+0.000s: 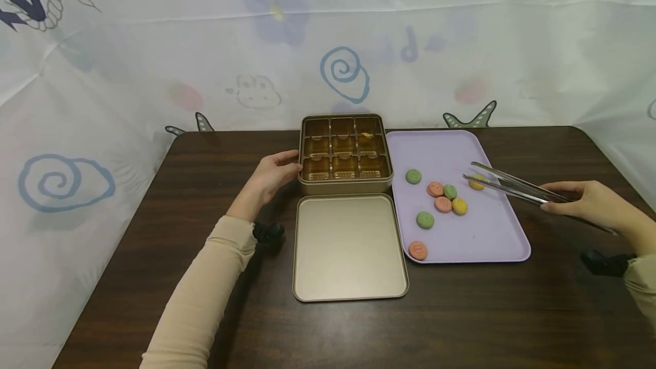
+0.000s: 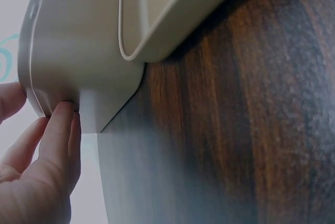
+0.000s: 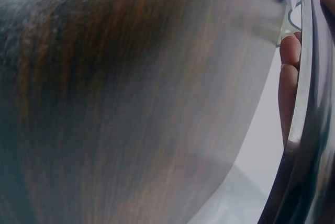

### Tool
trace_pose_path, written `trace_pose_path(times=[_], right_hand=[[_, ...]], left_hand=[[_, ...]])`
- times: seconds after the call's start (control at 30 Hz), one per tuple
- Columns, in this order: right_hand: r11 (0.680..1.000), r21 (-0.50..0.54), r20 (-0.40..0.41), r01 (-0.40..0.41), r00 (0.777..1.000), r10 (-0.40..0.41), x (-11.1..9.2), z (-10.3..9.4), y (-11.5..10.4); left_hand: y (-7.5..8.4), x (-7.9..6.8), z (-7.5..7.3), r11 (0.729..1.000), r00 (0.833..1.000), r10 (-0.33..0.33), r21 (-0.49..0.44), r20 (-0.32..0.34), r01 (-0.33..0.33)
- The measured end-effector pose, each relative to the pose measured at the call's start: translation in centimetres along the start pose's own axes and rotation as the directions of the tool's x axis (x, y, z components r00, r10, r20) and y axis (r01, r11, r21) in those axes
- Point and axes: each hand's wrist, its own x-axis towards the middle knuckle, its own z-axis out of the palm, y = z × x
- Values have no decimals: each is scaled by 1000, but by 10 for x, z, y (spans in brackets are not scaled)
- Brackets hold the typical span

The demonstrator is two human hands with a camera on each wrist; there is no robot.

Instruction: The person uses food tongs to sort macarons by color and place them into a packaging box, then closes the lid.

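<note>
My left hand touches the left side of a gold tin with a brown, divided insert. In the left wrist view, straight fingers lie against the tin's wall near its rim. My right hand holds metal tongs over the right edge of a lilac tray. The tongs' arms are spread, with their tips around a yellow macaron. Several green, pink and yellow macarons, such as a green macaron, lie on the tray. A small yellow bit shows in the insert's right column.
A flat gold lid lies in front of the tin, left of the tray. Everything rests on a dark wooden table. Behind it hangs a printed white cloth.
</note>
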Motion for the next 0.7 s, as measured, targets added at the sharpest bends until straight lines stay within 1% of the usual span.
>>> trace_pose_path(times=[0.23, 0.5, 0.7], right_hand=[[999, -52, 0, 6, 1000, -6, -1, 0, 5], [999, -40, -17, 9, 1000, -10, -7, -2, 4], [999, -47, -28, -7, 1000, 6, -7, -2, 4]], left_hand=[[0, 0, 0, 1000, 1000, 1, 2, 1, -1], [1, 0, -1, 1000, 1000, -5, 6, -3, 5], [1, 0, 0, 1000, 1000, -2, 2, -4, 2]])
